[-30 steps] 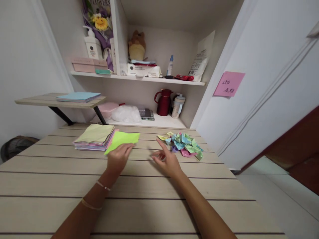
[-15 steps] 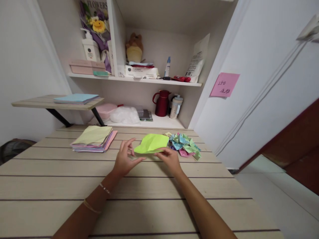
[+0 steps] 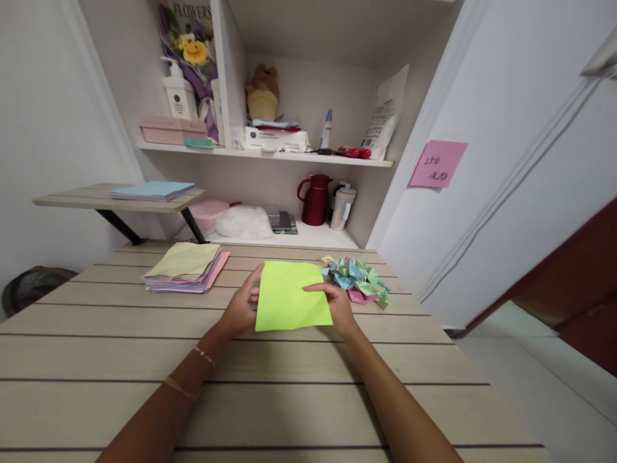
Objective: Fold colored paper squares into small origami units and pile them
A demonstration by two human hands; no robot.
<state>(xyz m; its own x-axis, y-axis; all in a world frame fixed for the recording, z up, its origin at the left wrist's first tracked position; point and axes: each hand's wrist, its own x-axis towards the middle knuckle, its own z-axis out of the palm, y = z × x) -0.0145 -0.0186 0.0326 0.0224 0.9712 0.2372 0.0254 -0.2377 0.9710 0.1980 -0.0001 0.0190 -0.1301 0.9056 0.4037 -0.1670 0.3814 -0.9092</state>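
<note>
A square sheet of bright yellow-green paper (image 3: 292, 308) is held up over the table, faintly creased and opened out towards me. My right hand (image 3: 337, 305) grips its right side, with the thumb on the front and the fingers hidden behind. At the left edge, my left hand (image 3: 243, 302) is closed on the sheet, its curled fingers partly hidden behind it. Just beyond my right hand lies a pile of folded paper pieces (image 3: 359, 280) in blue, green and pink.
To the left is a stack of coloured paper sheets (image 3: 186, 267), yellow on top. Blue paper (image 3: 153, 190) lies on a small raised shelf (image 3: 72, 198). Behind the slatted table (image 3: 289, 386), a cabinet holds a red jug (image 3: 315, 202) and a light-coloured cup (image 3: 342, 209).
The yellow-green sheet has turned from nearly edge-on to facing me, its near edge now lower. My left hand, open beside it before, has closed on its left edge.
</note>
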